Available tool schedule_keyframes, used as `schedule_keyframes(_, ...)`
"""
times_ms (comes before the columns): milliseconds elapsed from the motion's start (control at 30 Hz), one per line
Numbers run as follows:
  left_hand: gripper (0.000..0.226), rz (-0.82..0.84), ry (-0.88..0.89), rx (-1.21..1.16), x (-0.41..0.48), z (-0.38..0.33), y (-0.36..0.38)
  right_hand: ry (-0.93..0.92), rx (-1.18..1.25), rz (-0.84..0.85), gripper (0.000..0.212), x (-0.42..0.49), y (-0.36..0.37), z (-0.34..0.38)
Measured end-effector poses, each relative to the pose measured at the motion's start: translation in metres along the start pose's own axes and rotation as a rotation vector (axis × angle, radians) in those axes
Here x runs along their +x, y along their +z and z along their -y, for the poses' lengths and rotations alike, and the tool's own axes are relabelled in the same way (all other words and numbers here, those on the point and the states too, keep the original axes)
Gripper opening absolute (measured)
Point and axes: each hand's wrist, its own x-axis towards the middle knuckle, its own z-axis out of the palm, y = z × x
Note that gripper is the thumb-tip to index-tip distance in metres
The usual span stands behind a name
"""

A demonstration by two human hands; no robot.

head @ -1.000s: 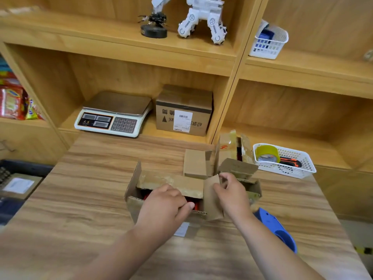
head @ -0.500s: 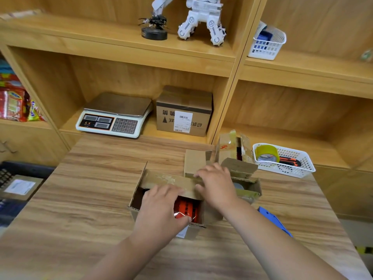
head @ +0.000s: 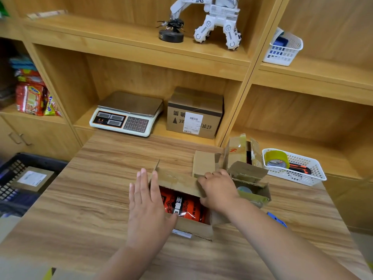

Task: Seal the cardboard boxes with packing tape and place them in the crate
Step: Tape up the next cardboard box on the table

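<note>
A small open cardboard box [head: 192, 227] sits mid-table with a red and black packet [head: 182, 205] showing inside. My left hand [head: 148, 207] lies flat, fingers straight, against the box's left side flap. My right hand [head: 219, 189] presses the far flap [head: 177, 181] down over the opening. A second open box [head: 251, 178] stands just to the right, flaps up. The dark crate [head: 15, 179] at the far left holds a labelled box [head: 33, 178]. A blue tape dispenser [head: 276, 219] peeks out behind my right forearm.
A white basket [head: 308, 176] with a yellowish tape roll [head: 276, 159] and a cutter stands at the right. The shelf behind holds a scale [head: 127, 115] and a sealed box [head: 194, 113]. Bare wood table lies left of the box.
The far flap has come down over the box under my right hand. My left hand left the box's inside and now lies flat against its left side.
</note>
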Motion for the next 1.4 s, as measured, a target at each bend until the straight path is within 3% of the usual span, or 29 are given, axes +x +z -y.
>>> schedule_keyframes(267, 0.113, 0.157, 0.032, 0.08, -0.007, 0.014, 0.006, 0.081, 0.33, 0.08, 0.041, 0.005, -0.011, -0.018)
schedule_keyframes(433, 0.104, 0.205, 0.013, 0.029, -0.01, 0.018, 0.01, 0.19, 0.613, 0.126, 0.011, 0.014, -0.016, -0.031)
schedule_keyframes(600, 0.101, 0.2, -0.011, 0.016, -0.009, 0.02, 0.006, 0.405, 0.901, 0.068, 0.039, 0.021, -0.014, -0.042)
schedule_keyframes(867, 0.074, 0.285, 0.125, 0.0, -0.012, 0.021, 0.009, 0.679, 1.005, -0.024, 0.042, 0.028, -0.004, -0.035)
schedule_keyframes(967, 0.073, 0.358, 0.152, 0.032, -0.011, 0.026, 0.012, 0.7, 0.963, -0.003, 0.041, 0.026, -0.006, -0.035)
schedule_keyframes(1167, 0.108, 0.501, 0.201, 0.159, -0.001, 0.026, 0.011, 0.688, 0.946, 0.029, 0.036, 0.019, -0.013, -0.034)
schedule_keyframes(1233, 0.108, 0.501, 0.152, 0.132, 0.004, 0.025, 0.008, 0.68, 0.99, 0.002, 0.032, 0.017, -0.013, -0.031)
schedule_keyframes(1400, 0.097, 0.424, 0.113, 0.156, 0.018, 0.021, 0.0, 0.649, 1.09, -0.048, 0.051, 0.007, -0.011, -0.018)
